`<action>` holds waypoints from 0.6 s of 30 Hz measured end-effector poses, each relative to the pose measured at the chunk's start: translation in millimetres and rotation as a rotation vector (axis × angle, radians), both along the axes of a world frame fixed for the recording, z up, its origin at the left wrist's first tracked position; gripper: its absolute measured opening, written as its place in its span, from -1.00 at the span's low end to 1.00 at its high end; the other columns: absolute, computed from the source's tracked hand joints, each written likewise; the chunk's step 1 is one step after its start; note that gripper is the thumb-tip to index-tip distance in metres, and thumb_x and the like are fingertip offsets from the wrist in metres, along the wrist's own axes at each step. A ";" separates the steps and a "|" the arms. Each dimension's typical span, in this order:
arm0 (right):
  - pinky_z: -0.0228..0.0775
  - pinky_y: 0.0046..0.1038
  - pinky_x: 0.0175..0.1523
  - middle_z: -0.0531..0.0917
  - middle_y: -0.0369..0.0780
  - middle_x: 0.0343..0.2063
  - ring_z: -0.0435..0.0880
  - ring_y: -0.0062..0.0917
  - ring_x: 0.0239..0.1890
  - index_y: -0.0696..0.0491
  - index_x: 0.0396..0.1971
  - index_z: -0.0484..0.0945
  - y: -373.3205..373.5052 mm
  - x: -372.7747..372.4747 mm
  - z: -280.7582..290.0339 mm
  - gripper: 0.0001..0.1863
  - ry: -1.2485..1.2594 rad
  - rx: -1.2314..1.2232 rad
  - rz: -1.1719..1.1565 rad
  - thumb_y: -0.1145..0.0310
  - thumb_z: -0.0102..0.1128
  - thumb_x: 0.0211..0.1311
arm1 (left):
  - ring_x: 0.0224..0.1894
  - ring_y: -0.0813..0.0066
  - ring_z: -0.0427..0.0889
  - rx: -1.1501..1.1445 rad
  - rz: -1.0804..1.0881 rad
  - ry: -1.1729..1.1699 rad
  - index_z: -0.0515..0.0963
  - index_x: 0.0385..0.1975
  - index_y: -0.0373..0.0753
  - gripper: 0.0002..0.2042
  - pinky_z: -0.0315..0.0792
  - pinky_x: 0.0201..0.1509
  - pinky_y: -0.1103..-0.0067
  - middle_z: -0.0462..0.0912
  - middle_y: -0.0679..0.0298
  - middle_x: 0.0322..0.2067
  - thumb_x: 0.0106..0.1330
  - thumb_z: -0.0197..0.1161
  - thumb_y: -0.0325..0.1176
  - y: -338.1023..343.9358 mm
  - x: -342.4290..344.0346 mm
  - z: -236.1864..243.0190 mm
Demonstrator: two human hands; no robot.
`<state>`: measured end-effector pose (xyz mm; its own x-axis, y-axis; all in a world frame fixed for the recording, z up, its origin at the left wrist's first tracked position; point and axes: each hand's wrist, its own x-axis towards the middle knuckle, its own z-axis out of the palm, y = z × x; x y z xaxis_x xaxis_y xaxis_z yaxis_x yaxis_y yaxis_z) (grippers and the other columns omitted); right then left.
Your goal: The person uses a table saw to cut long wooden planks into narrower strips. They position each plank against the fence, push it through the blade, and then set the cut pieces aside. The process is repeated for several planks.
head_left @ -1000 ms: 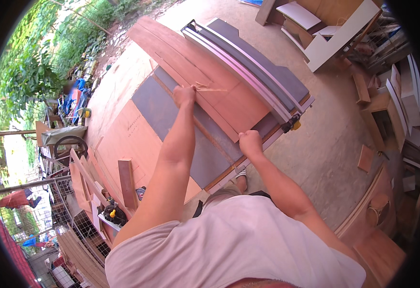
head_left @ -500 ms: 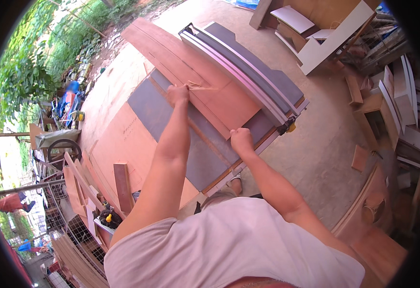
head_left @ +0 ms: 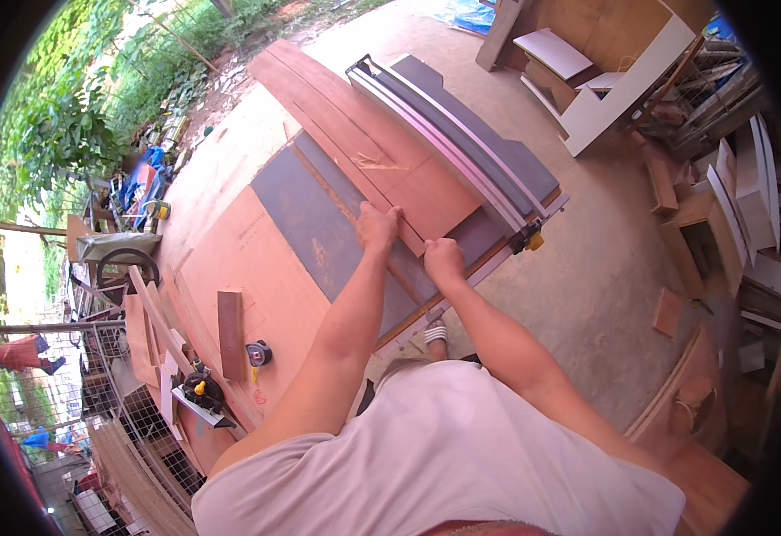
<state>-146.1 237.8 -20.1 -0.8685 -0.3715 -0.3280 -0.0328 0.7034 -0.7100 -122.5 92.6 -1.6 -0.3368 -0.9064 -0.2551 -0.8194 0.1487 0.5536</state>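
A grey-topped worktable [head_left: 301,232] spans the middle. On it, the reddish plywood board [head_left: 363,134] slants from far left to near right. A long metal guide rail [head_left: 439,134] runs along its right side. The left hand [head_left: 379,225] grasps the board's left edge; the right hand [head_left: 445,260], fingers curled, grips its near corner. Pale splinters [head_left: 379,164] lie on top.

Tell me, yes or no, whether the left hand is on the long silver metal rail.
No, the left hand is at the left edge of the long, flat reddish-brown wooden board.
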 end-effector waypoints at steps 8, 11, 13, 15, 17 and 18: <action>0.44 -0.17 0.01 0.64 0.13 -0.31 0.63 -0.02 -0.14 0.28 -0.40 0.64 -7.8 -6.8 -4.7 -0.65 -0.055 0.048 0.005 0.23 0.12 0.14 | 0.01 -0.09 0.54 -0.002 -0.002 0.053 0.35 -0.04 -0.36 -0.42 0.40 0.09 0.27 0.56 -0.16 -0.10 0.05 0.42 -0.13 -9.8 -8.2 -11.6; 0.44 -0.18 0.03 0.64 0.14 -0.29 0.63 -0.03 -0.12 0.27 -0.37 0.64 -14.1 -11.3 -2.8 -0.65 -0.101 0.063 -0.014 0.23 0.14 0.13 | 0.01 -0.09 0.54 -0.003 0.021 0.045 0.34 -0.03 -0.35 -0.41 0.40 0.09 0.26 0.55 -0.17 -0.09 0.04 0.42 -0.13 -13.6 -11.0 -13.0; 0.43 -0.18 0.03 0.64 0.13 -0.30 0.63 -0.03 -0.13 0.27 -0.39 0.64 -19.8 -11.0 -0.2 -0.65 -0.115 0.047 -0.024 0.23 0.14 0.12 | 0.01 -0.09 0.53 -0.001 0.030 0.061 0.34 -0.04 -0.34 -0.41 0.40 0.08 0.26 0.55 -0.16 -0.09 0.03 0.42 -0.14 -21.5 -9.3 -18.2; 0.43 -0.18 0.01 0.64 0.13 -0.34 0.63 -0.02 -0.16 0.27 -0.44 0.64 -22.5 -10.3 -3.2 -0.66 -0.115 0.029 -0.048 0.23 0.12 0.11 | -0.02 -0.03 0.57 0.014 0.037 0.078 0.36 -0.07 -0.39 -0.41 0.42 0.04 0.31 0.59 -0.13 -0.14 0.01 0.45 -0.15 -25.9 -11.5 -16.3; 0.43 -0.18 0.00 0.64 0.12 -0.34 0.63 -0.02 -0.16 0.28 -0.46 0.64 -28.8 -12.3 -6.4 -0.66 -0.102 0.025 -0.035 0.24 0.13 0.11 | -0.05 0.01 0.59 0.010 0.038 0.075 0.38 -0.08 -0.41 -0.41 0.43 0.01 0.33 0.61 -0.11 -0.17 -0.01 0.46 -0.16 -29.2 -14.0 -12.6; 0.43 -0.18 0.00 0.64 0.12 -0.35 0.63 -0.01 -0.16 0.28 -0.46 0.63 -31.6 -14.3 -8.1 -0.66 -0.093 0.022 -0.028 0.24 0.13 0.12 | -0.06 0.00 0.59 -0.002 0.034 0.064 0.37 -0.08 -0.41 -0.41 0.44 0.00 0.32 0.61 -0.11 -0.17 -0.01 0.46 -0.16 -29.9 -15.5 -8.7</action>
